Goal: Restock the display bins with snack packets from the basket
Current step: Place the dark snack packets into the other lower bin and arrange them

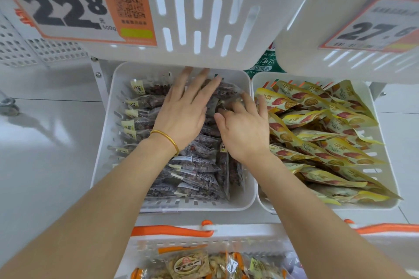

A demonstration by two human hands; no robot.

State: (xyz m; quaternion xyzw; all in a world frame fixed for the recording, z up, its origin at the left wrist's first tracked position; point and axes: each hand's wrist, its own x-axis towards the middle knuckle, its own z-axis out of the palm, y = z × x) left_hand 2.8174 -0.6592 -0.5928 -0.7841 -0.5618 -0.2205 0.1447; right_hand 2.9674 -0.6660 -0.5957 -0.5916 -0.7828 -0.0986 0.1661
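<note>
A white display bin [103, 142] in the middle holds several clear packets of dark snacks [197, 174]. My left hand [186, 111], with a gold bangle on the wrist, lies flat with fingers spread on the packets at the bin's far side. My right hand [244, 129] is beside it, fingers curled onto a clear dark-snack packet [226, 95] near the bin's right wall. At the bottom edge stands a white basket with orange handles [172, 231], with mixed snack packets [188, 265] inside.
A second white bin [385, 165] on the right is full of yellow chestnut packets [317, 133]. Two upper white bins [204, 18] overhang the far side, carrying price tags "22.8" [68, 7] and "27.6" [374, 27]. Pale floor lies to the left.
</note>
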